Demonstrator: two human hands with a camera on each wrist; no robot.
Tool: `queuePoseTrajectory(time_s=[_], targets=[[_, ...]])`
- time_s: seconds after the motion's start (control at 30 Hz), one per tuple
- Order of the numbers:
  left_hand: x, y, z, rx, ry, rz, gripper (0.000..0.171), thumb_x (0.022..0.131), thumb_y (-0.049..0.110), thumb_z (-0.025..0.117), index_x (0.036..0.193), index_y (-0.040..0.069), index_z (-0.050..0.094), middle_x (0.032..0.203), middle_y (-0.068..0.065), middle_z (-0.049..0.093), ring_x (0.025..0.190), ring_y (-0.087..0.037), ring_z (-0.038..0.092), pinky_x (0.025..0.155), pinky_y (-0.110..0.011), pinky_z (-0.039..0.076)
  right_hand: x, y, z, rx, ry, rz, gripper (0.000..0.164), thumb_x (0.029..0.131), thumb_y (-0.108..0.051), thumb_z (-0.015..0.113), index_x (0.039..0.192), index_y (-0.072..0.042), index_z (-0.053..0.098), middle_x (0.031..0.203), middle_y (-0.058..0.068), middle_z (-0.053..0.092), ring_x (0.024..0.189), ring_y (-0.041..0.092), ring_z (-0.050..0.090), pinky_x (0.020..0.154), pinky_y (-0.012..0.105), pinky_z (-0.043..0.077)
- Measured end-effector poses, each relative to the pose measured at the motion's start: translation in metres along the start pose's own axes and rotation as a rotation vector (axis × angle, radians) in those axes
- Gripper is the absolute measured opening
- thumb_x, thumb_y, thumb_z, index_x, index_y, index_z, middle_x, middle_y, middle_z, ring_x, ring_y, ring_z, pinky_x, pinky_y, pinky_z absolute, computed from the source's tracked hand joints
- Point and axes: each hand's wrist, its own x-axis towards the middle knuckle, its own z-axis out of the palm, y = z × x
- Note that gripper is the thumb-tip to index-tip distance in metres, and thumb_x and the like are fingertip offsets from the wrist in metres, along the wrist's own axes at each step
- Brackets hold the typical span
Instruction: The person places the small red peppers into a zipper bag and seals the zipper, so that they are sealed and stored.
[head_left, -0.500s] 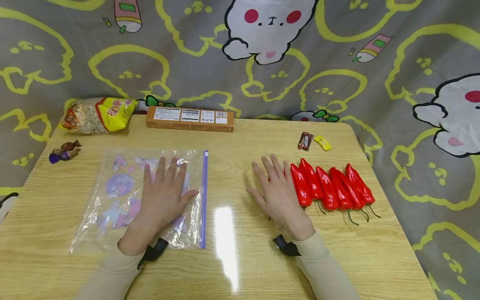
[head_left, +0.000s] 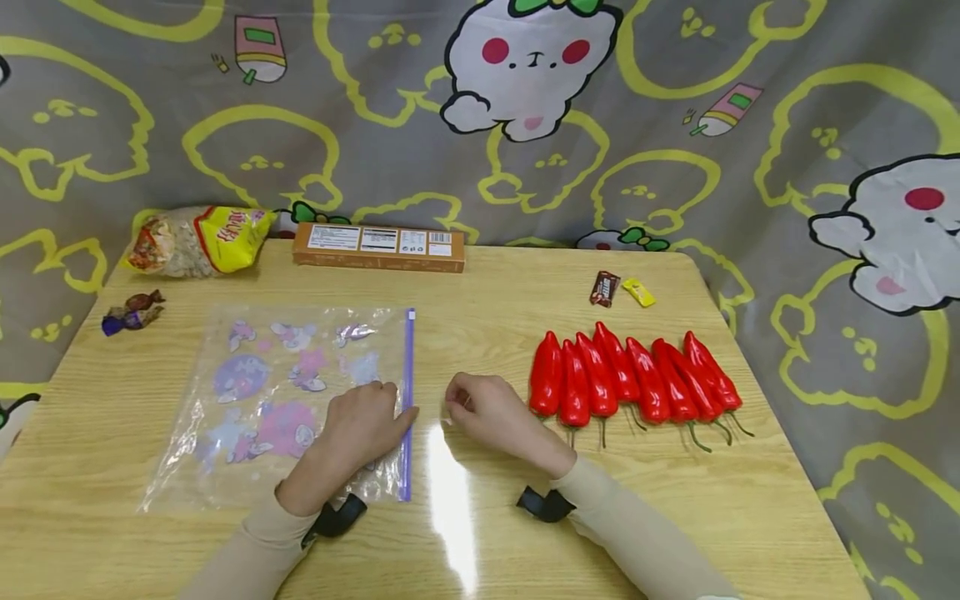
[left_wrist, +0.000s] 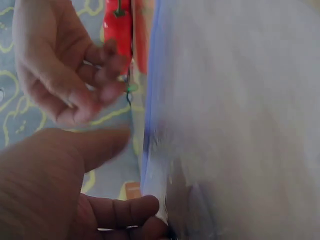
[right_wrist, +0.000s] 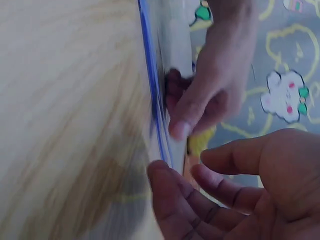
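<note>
A clear zip bag point(head_left: 240, 421) with pastel cartoon prints lies flat on the table, its purple zip strip point(head_left: 409, 350) on the right side. My left hand point(head_left: 360, 425) is over the bag's right part, fingers bent down at its surface and thumb point(left_wrist: 107, 145) apart from them beside the strip. To the right of the strip, my right hand point(head_left: 495, 417) holds nothing; its fingers point(right_wrist: 172, 200) are loosely curled with a gap to the thumb. Several red peppers point(head_left: 648, 387) with green stems lie in a row just beyond the right hand.
At the back left stand a yellow snack bag point(head_left: 202, 242) and a brown box point(head_left: 378, 247). Wrapped candies point(head_left: 131, 312) lie at the left edge. A brown packet point(head_left: 604, 288) and a yellow packet point(head_left: 639, 292) sit behind the peppers. A patterned cloth point(head_left: 540, 183) hangs behind the table.
Both hands were spread flat; now their fingers are curled. The left has shifted right toward the zip strip, and the right has moved left off the peppers, uncovering those at the row's left end.
</note>
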Motion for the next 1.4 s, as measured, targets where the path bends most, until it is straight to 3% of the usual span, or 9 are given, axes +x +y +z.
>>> queuePoseTrajectory(time_s=[0.17, 0.27, 0.47, 0.63, 0.77, 0.93, 1.1, 1.27, 1.4], targets=[[0.000, 0.002, 0.003, -0.006, -0.024, 0.021, 0.036, 0.082, 0.041, 0.059, 0.064, 0.010, 0.053, 0.058, -0.001, 0.047, 0.050, -0.017, 0.046, 0.039, -0.033, 0.036, 0.007, -0.011, 0.011, 0.003, -0.076, -0.014, 0.003, 0.083, -0.016, 0.061, 0.083, -0.013, 0.060, 0.071, -0.008, 0.058, 0.063, 0.005, 0.052, 0.058, 0.020, 0.043], [-0.001, 0.002, 0.000, -0.112, -0.023, 0.036, 0.025, 0.080, 0.022, 0.057, 0.059, 0.012, 0.048, 0.055, 0.000, 0.045, 0.048, -0.015, 0.043, 0.039, -0.030, 0.034, 0.010, -0.014, 0.017, 0.030, -0.074, -0.004, 0.003, 0.082, -0.015, 0.061, 0.084, -0.015, 0.059, 0.071, -0.008, 0.057, 0.063, 0.006, 0.051, 0.058, 0.020, 0.042], [-0.001, 0.000, -0.016, -0.440, -0.040, 0.063, 0.013, 0.081, 0.008, 0.058, 0.068, 0.007, 0.055, 0.054, 0.003, 0.047, 0.042, -0.008, 0.041, 0.038, -0.019, 0.032, 0.016, -0.018, 0.022, 0.356, -0.101, 0.052, 0.006, 0.088, -0.009, 0.056, 0.093, -0.012, 0.059, 0.076, 0.001, 0.066, 0.063, 0.012, 0.063, 0.057, 0.021, 0.050], [-0.005, -0.003, -0.026, -0.527, -0.033, 0.062, 0.011, 0.083, 0.006, 0.057, 0.072, 0.004, 0.056, 0.051, 0.004, 0.051, 0.036, -0.006, 0.044, 0.034, -0.018, 0.033, 0.020, -0.022, 0.022, 0.432, -0.064, 0.055, 0.008, 0.087, -0.006, 0.057, 0.090, -0.009, 0.064, 0.073, 0.004, 0.067, 0.060, 0.016, 0.063, 0.052, 0.023, 0.050], [-0.010, -0.005, -0.035, -0.518, 0.004, 0.026, 0.017, 0.084, 0.006, 0.054, 0.067, 0.006, 0.051, 0.050, 0.003, 0.049, 0.037, -0.007, 0.043, 0.034, -0.018, 0.031, 0.022, -0.023, 0.023, 0.321, -0.022, 0.017, 0.015, 0.084, -0.004, 0.059, 0.095, -0.005, 0.068, 0.079, 0.004, 0.068, 0.065, 0.007, 0.061, 0.058, 0.018, 0.049], [-0.013, -0.012, -0.050, -0.379, 0.249, 0.042, 0.016, 0.077, 0.001, 0.054, 0.093, 0.000, 0.055, 0.058, -0.001, 0.047, 0.042, -0.010, 0.039, 0.036, -0.022, 0.031, 0.024, -0.022, 0.024, 0.099, -0.031, -0.005, 0.033, 0.079, -0.003, 0.056, 0.111, 0.000, 0.065, 0.066, -0.002, 0.056, 0.054, 0.002, 0.043, 0.049, 0.015, 0.036], [-0.019, -0.022, -0.064, -0.245, 0.402, 0.057, 0.047, 0.074, -0.006, 0.051, 0.120, 0.002, 0.056, 0.088, -0.017, 0.050, 0.048, -0.016, 0.036, 0.038, -0.024, 0.030, 0.024, -0.020, 0.025, -0.038, -0.069, -0.058, 0.008, 0.075, -0.003, 0.053, 0.072, -0.006, 0.060, 0.057, -0.005, 0.037, 0.050, 0.006, 0.033, 0.044, 0.019, 0.026], [-0.023, -0.027, -0.073, -0.172, 0.432, 0.023, 0.038, 0.072, -0.007, 0.050, 0.110, -0.001, 0.054, 0.094, -0.018, 0.054, 0.055, -0.023, 0.043, 0.040, -0.032, 0.033, 0.027, -0.018, 0.023, -0.084, -0.088, -0.061, 0.022, 0.073, -0.004, 0.053, 0.059, -0.015, 0.040, 0.054, -0.006, 0.030, 0.050, 0.006, 0.030, 0.044, 0.020, 0.024], [-0.025, -0.029, -0.079, -0.187, 0.522, 0.005, 0.014, 0.074, -0.005, 0.049, 0.086, -0.003, 0.054, 0.065, -0.010, 0.053, 0.051, -0.024, 0.046, 0.043, -0.039, 0.037, 0.029, -0.013, 0.019, -0.113, -0.095, -0.027, 0.010, 0.073, -0.003, 0.052, 0.069, -0.007, 0.060, 0.056, -0.004, 0.031, 0.050, 0.008, 0.028, 0.043, 0.021, 0.022]])
